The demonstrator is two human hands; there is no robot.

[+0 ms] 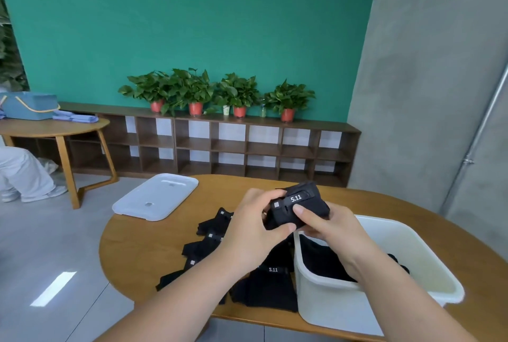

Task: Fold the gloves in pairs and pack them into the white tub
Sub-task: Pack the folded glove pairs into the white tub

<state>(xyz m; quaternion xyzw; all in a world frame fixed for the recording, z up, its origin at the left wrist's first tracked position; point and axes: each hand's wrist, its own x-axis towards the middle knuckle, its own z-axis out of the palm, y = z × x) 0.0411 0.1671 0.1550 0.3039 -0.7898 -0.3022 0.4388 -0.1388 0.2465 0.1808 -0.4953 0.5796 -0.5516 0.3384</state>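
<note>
Gloves folded into one black bundle were held between both hands, raised off the surface; the left hand curled round its left end, while the right hand gripped it with the thumb pressed on the branded strap, probably to stop the fold springing open; the white tub stood just below and right of the right hand, so the drop would be short; dark folded pairs lay inside it, under the right wrist; loose gloves lay spread beneath the left hand and forearm, within easy reach; the tub's lid lay well beyond the left hand, out of the way.
</note>
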